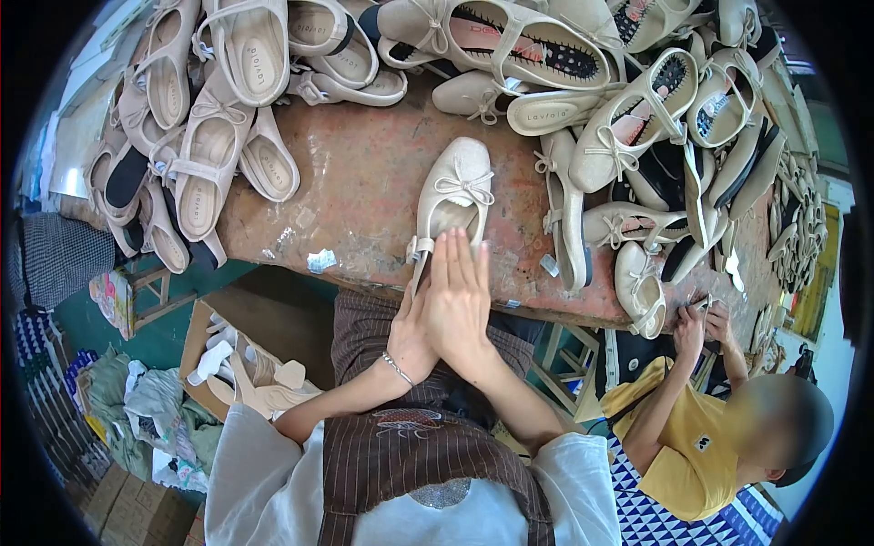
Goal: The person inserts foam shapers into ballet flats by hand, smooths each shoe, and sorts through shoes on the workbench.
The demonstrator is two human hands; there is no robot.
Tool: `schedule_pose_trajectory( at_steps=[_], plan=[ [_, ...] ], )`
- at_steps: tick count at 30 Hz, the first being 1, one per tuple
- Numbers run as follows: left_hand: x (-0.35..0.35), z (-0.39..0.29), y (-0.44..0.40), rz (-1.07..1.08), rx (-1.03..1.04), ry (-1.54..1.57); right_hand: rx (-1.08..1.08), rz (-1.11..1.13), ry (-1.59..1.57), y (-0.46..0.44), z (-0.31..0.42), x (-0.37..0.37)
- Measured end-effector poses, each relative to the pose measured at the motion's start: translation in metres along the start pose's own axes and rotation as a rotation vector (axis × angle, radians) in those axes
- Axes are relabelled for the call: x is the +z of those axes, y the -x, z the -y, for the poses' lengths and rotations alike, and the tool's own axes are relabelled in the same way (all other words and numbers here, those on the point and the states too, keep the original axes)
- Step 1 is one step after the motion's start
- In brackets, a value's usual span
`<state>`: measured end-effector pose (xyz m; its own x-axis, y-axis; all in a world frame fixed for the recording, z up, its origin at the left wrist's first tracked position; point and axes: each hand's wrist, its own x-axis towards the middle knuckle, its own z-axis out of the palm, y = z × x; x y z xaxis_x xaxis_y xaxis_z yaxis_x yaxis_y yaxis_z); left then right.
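A beige Mary Jane shoe (pixel 458 177) with a bow on its toe lies on the worn workbench, its toe pointing away from me. My right hand (pixel 460 296) rests over its heel end, fingers stretched out flat and close together, their tips reaching into the shoe's opening. Beneath and beside it is my left hand (pixel 411 332), wearing a bracelet at the wrist. It lies at the heel of the same shoe, with its fingers mostly hidden by my right hand. The shoe's heel is covered by both hands.
Similar shoes (pixel 214 173) are piled at the left of the workbench (pixel 364 173), and more shoes (pixel 637 118) lie at the back and right. A cardboard box (pixel 198 332) with shoe parts stands lower left. A co-worker in a yellow shirt (pixel 696 455) works at lower right.
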<state>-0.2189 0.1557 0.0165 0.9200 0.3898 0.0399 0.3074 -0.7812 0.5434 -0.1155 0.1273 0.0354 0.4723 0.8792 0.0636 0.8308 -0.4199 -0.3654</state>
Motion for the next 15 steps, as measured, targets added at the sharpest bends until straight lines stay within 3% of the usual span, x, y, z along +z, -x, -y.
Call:
schedule_pose_trajectory(
  at_steps=[2,4,5,8,9,10,11,14,15],
  plan=[
    [-0.002,-0.001,0.001,0.033,0.031,-0.08,0.004,-0.115,0.095,-0.02,-0.01,0.006],
    [-0.006,-0.002,-0.003,0.136,0.018,-0.17,0.152,0.239,0.118,-0.067,-0.022,-0.009],
    [-0.004,0.0,0.001,0.188,-0.013,-0.123,0.029,-0.069,0.259,-0.058,-0.02,0.016],
    [0.002,0.003,-0.008,0.164,0.019,0.0,0.043,-0.294,0.41,-0.054,-0.019,0.013],
    [0.006,0.004,0.001,-0.018,0.051,-0.046,0.059,-0.124,0.357,-0.062,-0.023,0.014],
    [-0.002,0.0,-0.006,0.028,0.058,-0.161,0.09,0.055,0.294,-0.07,-0.02,0.007],
    [-0.005,-0.002,-0.006,0.044,0.05,-0.127,0.154,0.399,0.188,-0.085,-0.023,-0.001],
    [-0.002,0.001,-0.001,0.093,0.007,-0.088,0.059,-0.088,0.275,-0.065,-0.027,0.023],
    [-0.002,0.001,0.0,0.085,0.015,-0.094,0.052,-0.01,0.247,-0.069,-0.029,0.02]
  ],
)
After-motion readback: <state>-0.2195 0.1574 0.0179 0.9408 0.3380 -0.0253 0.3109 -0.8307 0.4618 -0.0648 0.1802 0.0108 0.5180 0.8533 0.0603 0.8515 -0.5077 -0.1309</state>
